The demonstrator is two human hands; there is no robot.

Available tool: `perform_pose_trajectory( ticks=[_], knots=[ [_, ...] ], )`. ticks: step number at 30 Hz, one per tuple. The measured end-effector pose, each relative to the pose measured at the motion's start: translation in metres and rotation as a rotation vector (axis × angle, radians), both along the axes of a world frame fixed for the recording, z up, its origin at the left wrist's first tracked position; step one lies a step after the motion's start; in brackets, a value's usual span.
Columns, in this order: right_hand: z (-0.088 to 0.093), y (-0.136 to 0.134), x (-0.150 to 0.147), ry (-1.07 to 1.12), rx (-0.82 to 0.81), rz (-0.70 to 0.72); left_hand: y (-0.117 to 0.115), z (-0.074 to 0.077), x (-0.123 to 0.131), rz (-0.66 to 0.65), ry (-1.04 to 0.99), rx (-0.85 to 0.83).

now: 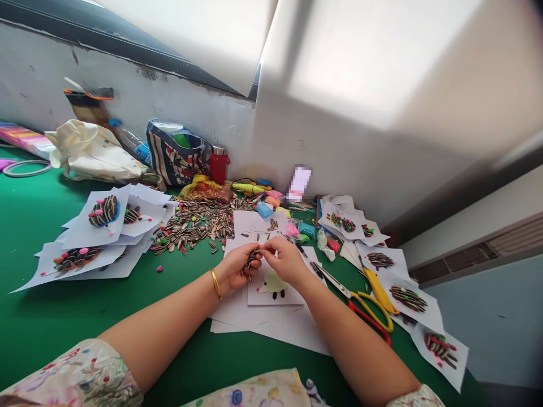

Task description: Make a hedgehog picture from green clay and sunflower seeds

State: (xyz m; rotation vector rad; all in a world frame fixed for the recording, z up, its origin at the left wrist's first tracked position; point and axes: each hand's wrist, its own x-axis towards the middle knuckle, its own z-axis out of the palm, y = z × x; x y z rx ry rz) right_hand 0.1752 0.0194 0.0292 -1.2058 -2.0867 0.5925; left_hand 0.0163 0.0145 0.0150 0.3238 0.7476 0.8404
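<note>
Sunflower seeds (pixel 251 261) lie bunched in my left hand (pixel 238 267), its fingers curled round them. My right hand (pixel 282 257) meets it, thumb and forefinger pinched at the edge of the bunch; what the pinch holds is too small to make out. Just below the hands, a pale green hedgehog shape (pixel 275 284) with dark feet and a pink nose sits on a small white card (pixel 258 297). My right hand partly covers that shape. Under the card spread larger white sheets (pixel 271 326).
Loose sunflower seeds (pixel 199 223) are heaped behind my left hand. Finished seed pictures lie in a paper stack (pixel 80 265) at left and along the right edge (pixel 407 297). Scissors (pixel 369 311) and a yellow cutter (pixel 379 288) rest right. Clay pieces (pixel 265 211), bags and a red bottle (pixel 218 165) stand behind.
</note>
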Motion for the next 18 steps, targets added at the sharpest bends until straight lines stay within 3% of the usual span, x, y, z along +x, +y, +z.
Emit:
perform_pose_trajectory(
  ticks=[11,18],
  knots=[
    [-0.027,-0.001,0.036,0.277,-0.365,-0.144,0.008,0.004,-0.01,0.065,-0.004,-0.001],
    [-0.039,-0.005,0.049,0.413,-0.474,-0.169,0.007,0.004,-0.009,0.047,0.023,0.016]
  ],
)
